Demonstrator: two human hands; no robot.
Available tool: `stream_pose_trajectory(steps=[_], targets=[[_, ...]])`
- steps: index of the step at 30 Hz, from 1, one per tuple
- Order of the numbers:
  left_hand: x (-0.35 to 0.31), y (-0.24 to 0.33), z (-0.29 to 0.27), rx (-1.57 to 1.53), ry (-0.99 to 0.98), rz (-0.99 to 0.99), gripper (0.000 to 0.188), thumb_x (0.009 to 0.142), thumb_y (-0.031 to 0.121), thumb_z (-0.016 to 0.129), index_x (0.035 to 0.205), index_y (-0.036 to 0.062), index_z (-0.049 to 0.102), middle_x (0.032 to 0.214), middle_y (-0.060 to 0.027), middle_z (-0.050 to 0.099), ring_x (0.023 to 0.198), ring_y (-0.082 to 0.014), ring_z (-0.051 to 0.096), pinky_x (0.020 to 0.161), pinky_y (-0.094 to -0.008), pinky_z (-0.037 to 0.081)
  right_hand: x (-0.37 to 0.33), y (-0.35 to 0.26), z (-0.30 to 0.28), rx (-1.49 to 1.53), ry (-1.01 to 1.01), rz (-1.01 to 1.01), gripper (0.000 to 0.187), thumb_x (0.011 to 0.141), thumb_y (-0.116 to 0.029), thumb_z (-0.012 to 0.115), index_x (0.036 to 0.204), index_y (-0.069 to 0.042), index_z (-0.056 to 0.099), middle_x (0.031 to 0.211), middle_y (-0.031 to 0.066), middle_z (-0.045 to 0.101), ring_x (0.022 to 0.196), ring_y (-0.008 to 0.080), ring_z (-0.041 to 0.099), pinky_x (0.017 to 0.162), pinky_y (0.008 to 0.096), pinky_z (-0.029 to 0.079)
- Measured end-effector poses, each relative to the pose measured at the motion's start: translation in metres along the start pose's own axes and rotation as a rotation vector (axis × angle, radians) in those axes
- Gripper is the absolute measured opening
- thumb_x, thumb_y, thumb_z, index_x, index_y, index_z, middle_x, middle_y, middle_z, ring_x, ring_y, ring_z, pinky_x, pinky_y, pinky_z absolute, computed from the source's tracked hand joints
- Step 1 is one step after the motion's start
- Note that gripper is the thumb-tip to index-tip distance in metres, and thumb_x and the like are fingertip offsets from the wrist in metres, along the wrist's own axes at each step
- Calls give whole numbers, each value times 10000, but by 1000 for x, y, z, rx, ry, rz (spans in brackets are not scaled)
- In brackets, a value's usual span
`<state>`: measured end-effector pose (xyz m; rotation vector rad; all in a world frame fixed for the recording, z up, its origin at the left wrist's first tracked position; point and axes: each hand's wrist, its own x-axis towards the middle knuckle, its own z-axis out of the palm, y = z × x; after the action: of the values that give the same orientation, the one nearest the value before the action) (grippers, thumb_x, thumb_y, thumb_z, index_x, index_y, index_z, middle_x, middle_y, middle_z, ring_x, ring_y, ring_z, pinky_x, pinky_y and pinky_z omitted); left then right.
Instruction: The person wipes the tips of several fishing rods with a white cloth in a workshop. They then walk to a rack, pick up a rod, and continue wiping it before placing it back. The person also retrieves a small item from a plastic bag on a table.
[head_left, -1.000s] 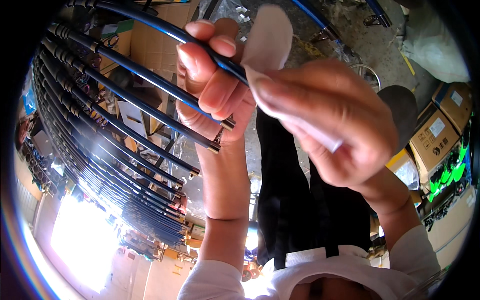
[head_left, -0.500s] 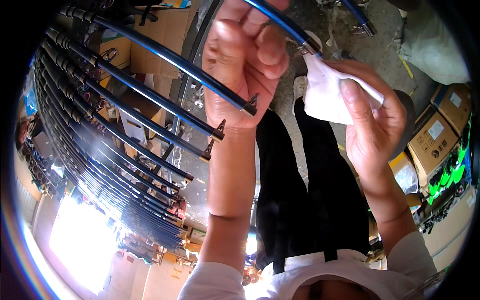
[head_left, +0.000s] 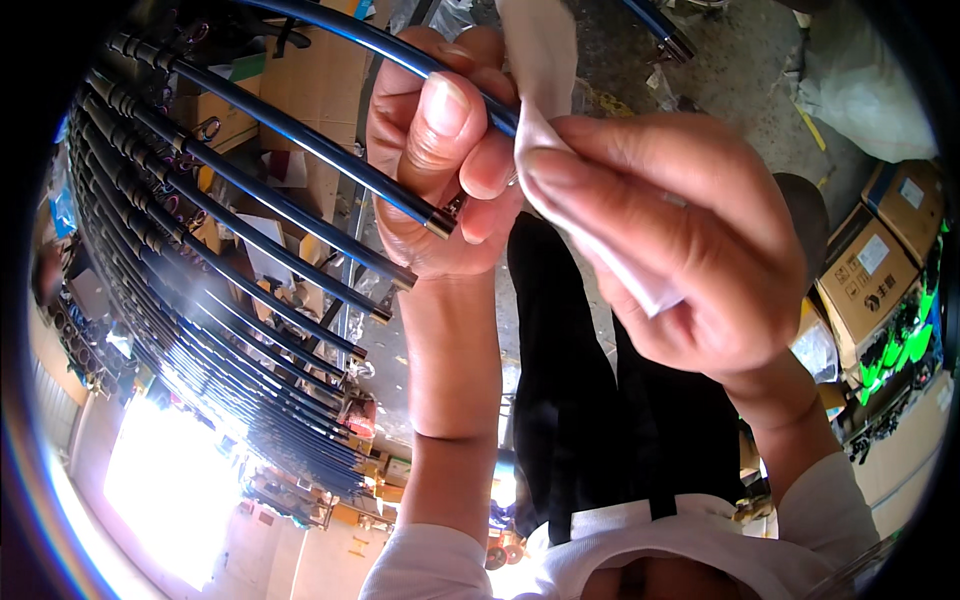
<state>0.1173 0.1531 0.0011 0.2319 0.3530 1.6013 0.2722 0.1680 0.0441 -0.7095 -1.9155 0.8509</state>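
My left hand [head_left: 425, 160] is closed around a glossy blue fishing rod [head_left: 370, 38], its thumb laid over the shaft close to the end. Pinched in my right hand [head_left: 700, 230] is a folded white cloth [head_left: 548, 70], which covers the rod's tip end just past my left fingers. That covered end is hidden. Directly below it, a second blue rod [head_left: 310, 138] crosses in front of my left wrist and palm, its metal-capped end bare. More rods of the same kind fan out down the left side.
Another blue rod [head_left: 655, 28] ends at the upper right. Cardboard boxes [head_left: 865, 275] are stacked at the right, with bright green pieces [head_left: 905, 345] beside them. A pale sack [head_left: 865, 90] stands at the upper right. Behind the rods at left is an open carton [head_left: 315, 85].
My left hand has closed on the blue rod and shifted slightly left. My right hand has brought the cloth leftward, up against my left fingers. The rods have shifted a little leftward.
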Motion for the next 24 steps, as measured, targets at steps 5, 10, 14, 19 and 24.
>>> stream_pose_trajectory(steps=[5, 10, 14, 19, 24], targets=[[-5, 1, 10, 55, 9, -61, 88, 934, 79, 576, 969, 2, 553, 757, -109, 577, 428, -41, 456, 319, -147, 336, -3, 2, -6, 146, -5, 116, 220, 859, -29, 616, 1060, 25, 685, 1021, 160, 677, 860, 237, 653, 734, 315, 517], [-7, 5, 9, 24, -67, -88, 106, 912, 76, 606, 967, 20, 534, 657, -61, 524, 386, -40, 427, 324, -149, 326, -2, -1, 1, 85, 28, 39, 268, 781, 16, 696, 1049, 23, 684, 994, 159, 670, 827, 210, 652, 706, 295, 518], [-11, 4, 8, 8, -92, -101, 170, 922, 85, 607, 1077, 32, 562, 783, -63, 553, 453, -45, 487, 414, -155, 400, -11, -3, -3, 457, 35, 489, 172, 882, -37, 616, 1019, 47, 677, 998, 161, 674, 866, 194, 650, 763, 295, 511], [-10, 6, 1, -5, -174, -142, 197, 909, 147, 652, 1068, 55, 580, 949, -39, 531, 641, -47, 503, 510, -174, 450, -21, 1, -5, 464, 80, 549, 173, 910, -28, 577, 1030, 65, 661, 1030, 180, 671, 931, 213, 640, 825, 313, 498], [-10, 9, -3, 40, -146, -184, 222, 883, 184, 695, 1058, 91, 596, 900, -11, 536, 684, -80, 503, 572, -216, 450, -13, 1, -13, 334, 51, 362, 178, 902, -18, 561, 1038, 60, 645, 1028, 181, 671, 943, 231, 641, 836, 328, 502]])
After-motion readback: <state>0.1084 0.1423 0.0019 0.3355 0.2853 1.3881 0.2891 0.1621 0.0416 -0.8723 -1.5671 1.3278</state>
